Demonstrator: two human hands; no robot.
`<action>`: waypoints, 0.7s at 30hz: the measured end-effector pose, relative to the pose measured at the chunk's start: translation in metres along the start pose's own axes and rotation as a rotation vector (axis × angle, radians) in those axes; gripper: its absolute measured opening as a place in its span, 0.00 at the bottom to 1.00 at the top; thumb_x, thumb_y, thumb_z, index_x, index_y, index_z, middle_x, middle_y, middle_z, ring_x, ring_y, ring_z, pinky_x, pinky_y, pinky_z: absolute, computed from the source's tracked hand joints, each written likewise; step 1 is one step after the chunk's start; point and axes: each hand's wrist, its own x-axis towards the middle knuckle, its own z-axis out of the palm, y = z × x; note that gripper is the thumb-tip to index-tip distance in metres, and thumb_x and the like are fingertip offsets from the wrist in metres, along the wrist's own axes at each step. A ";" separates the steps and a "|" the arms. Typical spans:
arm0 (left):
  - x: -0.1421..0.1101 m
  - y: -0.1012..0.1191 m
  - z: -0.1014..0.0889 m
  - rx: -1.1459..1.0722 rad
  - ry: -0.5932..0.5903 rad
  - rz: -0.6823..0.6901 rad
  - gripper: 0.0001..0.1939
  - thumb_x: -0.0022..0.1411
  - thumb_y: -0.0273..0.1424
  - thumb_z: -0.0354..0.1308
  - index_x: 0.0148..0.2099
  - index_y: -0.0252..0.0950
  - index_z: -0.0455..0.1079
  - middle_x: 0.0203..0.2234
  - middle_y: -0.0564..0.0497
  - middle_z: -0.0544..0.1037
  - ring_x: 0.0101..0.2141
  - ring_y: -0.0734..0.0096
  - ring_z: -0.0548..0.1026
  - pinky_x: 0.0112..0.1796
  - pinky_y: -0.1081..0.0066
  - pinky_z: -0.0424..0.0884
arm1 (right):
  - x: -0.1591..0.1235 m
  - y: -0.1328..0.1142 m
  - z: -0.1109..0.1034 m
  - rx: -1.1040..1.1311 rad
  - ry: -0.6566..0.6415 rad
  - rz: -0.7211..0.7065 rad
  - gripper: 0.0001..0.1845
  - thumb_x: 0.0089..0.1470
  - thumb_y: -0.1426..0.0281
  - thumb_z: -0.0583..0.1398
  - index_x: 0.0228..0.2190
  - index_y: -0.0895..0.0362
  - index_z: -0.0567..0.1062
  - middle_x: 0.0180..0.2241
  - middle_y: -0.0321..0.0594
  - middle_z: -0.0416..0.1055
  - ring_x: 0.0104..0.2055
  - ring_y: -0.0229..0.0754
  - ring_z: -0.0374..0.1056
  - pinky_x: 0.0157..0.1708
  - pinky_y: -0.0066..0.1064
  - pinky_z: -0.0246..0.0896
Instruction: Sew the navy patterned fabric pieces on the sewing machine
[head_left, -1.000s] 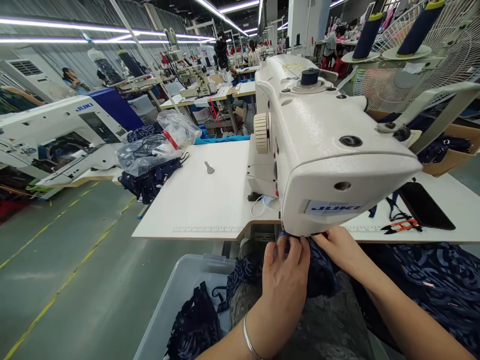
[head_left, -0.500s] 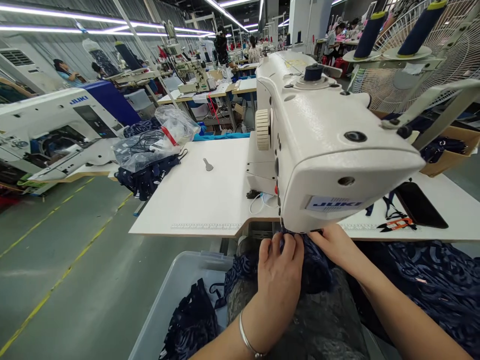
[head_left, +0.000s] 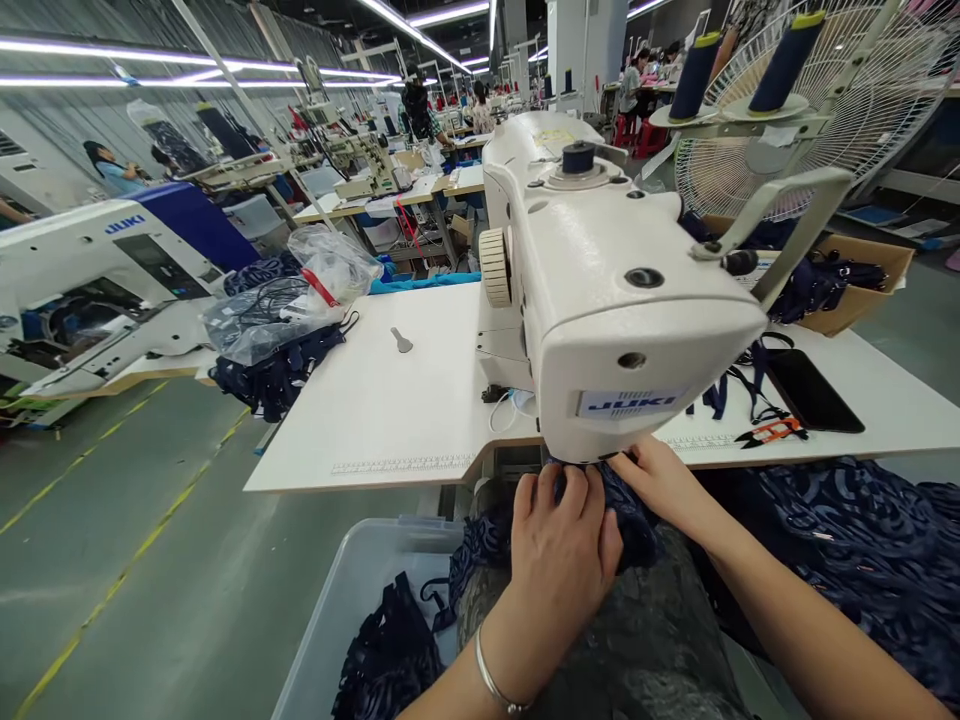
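A white Juki sewing machine (head_left: 600,290) stands on the white table (head_left: 390,400), its head end toward me. Under that head lies dark navy patterned fabric (head_left: 637,530). My left hand (head_left: 566,545), with a silver bangle at the wrist, rests on the fabric with fingers pressed together on it. My right hand (head_left: 660,480) pinches the same fabric just below the machine head; its fingertips are partly hidden by the machine.
A clear plastic bin (head_left: 352,620) with dark pieces stands at lower left. A plastic bag (head_left: 285,300) on navy pieces lies at the table's left. A black phone (head_left: 814,390), orange snips (head_left: 772,432), a cardboard box (head_left: 847,280) and a fan (head_left: 810,90) are to the right. Other workers sit far behind.
The view has shifted, so everything sits more to the left. Both hands stay on the fabric under the machine head, with the left fingers drawn slightly closer together.
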 end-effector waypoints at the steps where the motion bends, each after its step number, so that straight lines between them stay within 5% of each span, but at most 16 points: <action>1: 0.000 0.001 0.000 -0.016 0.000 0.002 0.21 0.68 0.40 0.49 0.58 0.34 0.66 0.49 0.44 0.72 0.51 0.53 0.68 0.50 0.52 0.64 | 0.000 0.001 0.001 0.006 0.005 0.004 0.09 0.61 0.61 0.52 0.35 0.53 0.65 0.25 0.33 0.68 0.33 0.46 0.70 0.32 0.32 0.61; 4: -0.003 0.000 0.000 -0.024 -0.013 0.003 0.24 0.69 0.44 0.47 0.59 0.33 0.65 0.51 0.43 0.72 0.52 0.52 0.67 0.51 0.52 0.65 | -0.003 0.001 0.003 0.028 0.042 0.024 0.10 0.61 0.60 0.52 0.35 0.53 0.64 0.29 0.36 0.71 0.33 0.45 0.69 0.33 0.33 0.61; 9: -0.012 -0.008 -0.002 0.027 -0.052 0.013 0.20 0.68 0.31 0.48 0.61 0.34 0.63 0.53 0.44 0.71 0.53 0.56 0.67 0.53 0.54 0.65 | -0.016 -0.007 0.009 0.089 0.096 0.018 0.10 0.62 0.60 0.52 0.36 0.53 0.65 0.27 0.34 0.67 0.30 0.42 0.66 0.31 0.31 0.60; 15: -0.018 -0.009 0.000 0.076 0.008 0.255 0.25 0.68 0.21 0.40 0.64 0.36 0.59 0.58 0.48 0.68 0.57 0.68 0.64 0.56 0.66 0.61 | -0.024 -0.010 0.011 0.131 0.075 0.064 0.10 0.62 0.59 0.53 0.34 0.52 0.64 0.26 0.32 0.62 0.26 0.40 0.61 0.24 0.29 0.55; 21: -0.020 0.002 0.007 0.182 0.010 0.127 0.21 0.69 0.27 0.46 0.61 0.36 0.64 0.57 0.48 0.69 0.55 0.66 0.66 0.50 0.65 0.65 | -0.018 -0.005 0.009 0.113 0.091 0.082 0.09 0.62 0.60 0.53 0.36 0.52 0.64 0.28 0.33 0.68 0.24 0.38 0.63 0.24 0.28 0.55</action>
